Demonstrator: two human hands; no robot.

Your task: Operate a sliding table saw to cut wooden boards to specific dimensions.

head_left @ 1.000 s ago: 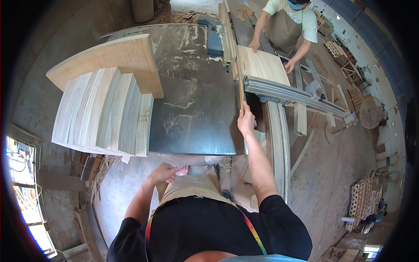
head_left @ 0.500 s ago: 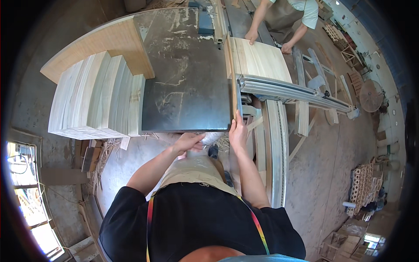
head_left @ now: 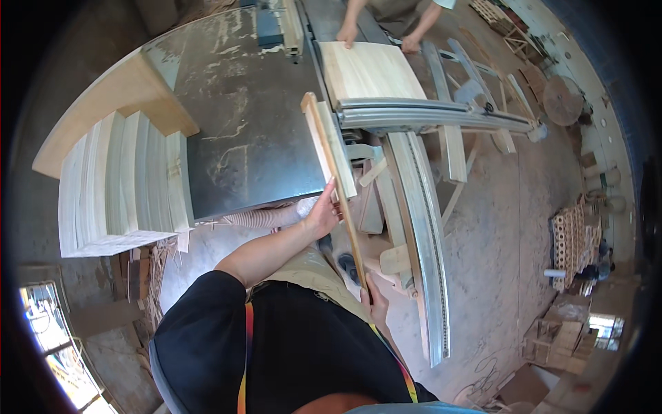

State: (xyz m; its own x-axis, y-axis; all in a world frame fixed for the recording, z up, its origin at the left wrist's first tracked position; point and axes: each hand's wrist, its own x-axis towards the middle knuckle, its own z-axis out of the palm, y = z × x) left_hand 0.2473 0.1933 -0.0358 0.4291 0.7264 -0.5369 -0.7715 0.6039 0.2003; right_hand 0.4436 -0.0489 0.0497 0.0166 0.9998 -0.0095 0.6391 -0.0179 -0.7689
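A long, narrow wooden strip slants from the dark saw table toward my body. My left hand is closed around its middle, just off the table's near edge. Lower down, near my apron, my right hand grips the strip's near end. Along the strip's right side lies a shorter pale piece of wood; whether my left fingers also hold it I cannot tell. Across the table, a co-worker's hands rest on a wide pale board behind the metal fence.
A stack of pale boards stands on the table's left, before a leaning wooden panel. To the right a long metal rail runs toward me. A ribbed hose lies under the near edge. Metal frame arms extend beyond the fence.
The strip has come back toward me, away from the fence. My left hand, formerly off it, now grips it, and my right hand has moved back to its near end. My view has turned.
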